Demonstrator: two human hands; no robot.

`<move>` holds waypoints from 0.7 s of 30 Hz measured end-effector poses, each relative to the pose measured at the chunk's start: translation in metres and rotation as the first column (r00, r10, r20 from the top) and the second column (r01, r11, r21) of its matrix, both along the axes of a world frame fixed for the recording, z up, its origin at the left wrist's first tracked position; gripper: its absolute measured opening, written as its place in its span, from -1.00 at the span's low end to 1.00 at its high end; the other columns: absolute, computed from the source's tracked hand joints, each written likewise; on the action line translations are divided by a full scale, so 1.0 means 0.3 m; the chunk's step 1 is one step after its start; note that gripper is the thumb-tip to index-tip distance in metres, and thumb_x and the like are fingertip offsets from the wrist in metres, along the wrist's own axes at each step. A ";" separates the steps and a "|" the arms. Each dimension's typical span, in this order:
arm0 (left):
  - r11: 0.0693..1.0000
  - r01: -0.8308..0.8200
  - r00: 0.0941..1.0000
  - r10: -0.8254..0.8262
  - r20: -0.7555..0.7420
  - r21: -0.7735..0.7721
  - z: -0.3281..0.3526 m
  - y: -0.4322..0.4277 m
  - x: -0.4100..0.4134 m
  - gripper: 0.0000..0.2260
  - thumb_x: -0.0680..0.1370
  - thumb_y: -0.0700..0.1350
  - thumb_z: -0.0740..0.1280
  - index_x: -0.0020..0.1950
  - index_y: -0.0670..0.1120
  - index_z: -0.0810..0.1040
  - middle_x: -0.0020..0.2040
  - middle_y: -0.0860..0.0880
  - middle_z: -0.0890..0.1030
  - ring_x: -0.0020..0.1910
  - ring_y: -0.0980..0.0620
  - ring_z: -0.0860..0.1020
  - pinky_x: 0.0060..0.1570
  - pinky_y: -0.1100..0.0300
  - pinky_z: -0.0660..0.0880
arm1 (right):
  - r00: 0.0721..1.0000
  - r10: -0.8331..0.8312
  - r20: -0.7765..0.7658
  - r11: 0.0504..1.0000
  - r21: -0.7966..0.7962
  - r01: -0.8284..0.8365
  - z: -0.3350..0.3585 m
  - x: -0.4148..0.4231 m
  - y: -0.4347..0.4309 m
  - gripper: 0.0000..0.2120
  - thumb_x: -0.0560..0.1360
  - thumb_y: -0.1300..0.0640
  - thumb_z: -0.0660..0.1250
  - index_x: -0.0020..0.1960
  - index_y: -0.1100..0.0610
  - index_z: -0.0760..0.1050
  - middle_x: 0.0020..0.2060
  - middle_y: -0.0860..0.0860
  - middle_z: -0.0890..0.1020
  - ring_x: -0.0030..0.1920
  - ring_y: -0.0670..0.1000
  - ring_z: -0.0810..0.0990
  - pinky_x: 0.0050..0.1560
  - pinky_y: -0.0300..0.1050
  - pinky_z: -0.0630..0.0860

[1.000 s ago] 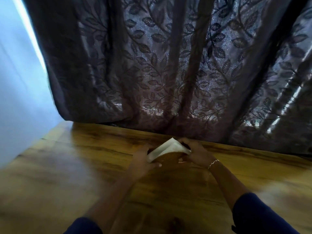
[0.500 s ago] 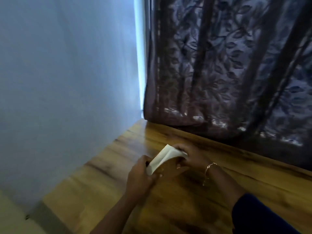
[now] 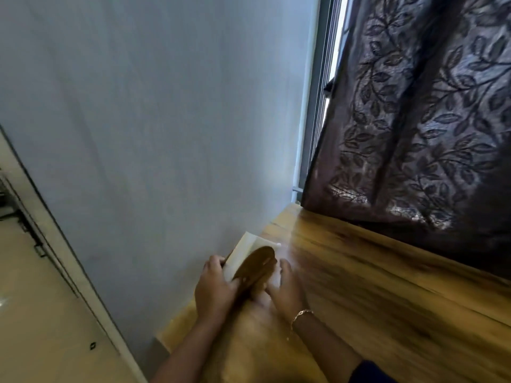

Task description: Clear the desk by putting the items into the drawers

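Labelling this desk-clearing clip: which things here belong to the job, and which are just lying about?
Job: brown item, white paper, left hand, right hand, desk.
Just there: curtain, wall, bracelet, floor.

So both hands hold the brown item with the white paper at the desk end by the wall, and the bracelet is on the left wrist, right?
No. The head view shows the bracelet on the right wrist, not the left. The left hand and right hand do hold the brown item with the white paper at the desk end by the wall.
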State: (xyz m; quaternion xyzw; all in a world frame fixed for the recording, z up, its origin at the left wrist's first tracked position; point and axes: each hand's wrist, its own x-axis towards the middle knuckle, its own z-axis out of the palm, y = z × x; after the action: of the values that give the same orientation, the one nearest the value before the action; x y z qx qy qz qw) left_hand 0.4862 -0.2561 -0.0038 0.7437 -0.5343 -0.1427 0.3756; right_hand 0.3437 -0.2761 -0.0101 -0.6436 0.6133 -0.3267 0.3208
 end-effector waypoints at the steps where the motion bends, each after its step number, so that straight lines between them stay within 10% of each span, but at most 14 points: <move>1: 1.000 -0.012 1.000 0.012 0.005 0.005 -0.004 -0.006 0.017 -0.58 0.38 -0.04 0.46 0.14 -0.10 0.40 0.08 -0.06 0.51 0.01 -0.08 0.52 -0.15 0.14 0.39 | 0.999 0.040 0.010 0.999 0.031 -0.041 -0.009 0.022 0.006 -0.40 0.41 0.29 0.33 0.40 0.17 0.22 0.31 0.12 0.36 0.32 0.06 0.35 0.22 -0.23 0.30; 15: 0.996 -0.091 0.994 0.089 0.067 0.016 -0.042 -0.004 0.013 -0.50 0.46 0.02 0.40 0.27 -0.18 0.31 0.20 -0.14 0.48 0.14 -0.08 0.51 -0.08 0.20 0.45 | 0.946 0.323 -0.031 0.927 0.212 -0.310 -0.042 0.105 0.008 -0.26 0.45 0.29 0.30 0.51 0.10 0.01 0.43 0.07 0.27 0.40 0.03 0.30 0.31 -0.17 0.37; 21: 0.991 -0.136 0.930 0.130 0.345 -0.008 -0.077 0.026 -0.010 -0.27 0.28 0.09 0.53 0.29 -0.24 0.37 0.14 -0.27 0.48 0.00 -0.19 0.54 -0.26 0.05 0.54 | 0.946 0.314 -0.078 0.943 0.141 -0.301 -0.029 0.074 0.031 -0.31 0.46 0.27 0.31 0.49 0.10 0.07 0.42 0.04 0.28 0.36 0.00 0.36 0.26 -0.24 0.39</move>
State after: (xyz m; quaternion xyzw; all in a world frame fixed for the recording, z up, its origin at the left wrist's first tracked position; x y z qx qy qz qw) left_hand 0.4834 -0.2483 -0.0268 0.7946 -0.5391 0.0112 0.2792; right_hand 0.3660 -0.2667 -0.0188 -0.7252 0.5400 -0.2004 0.3771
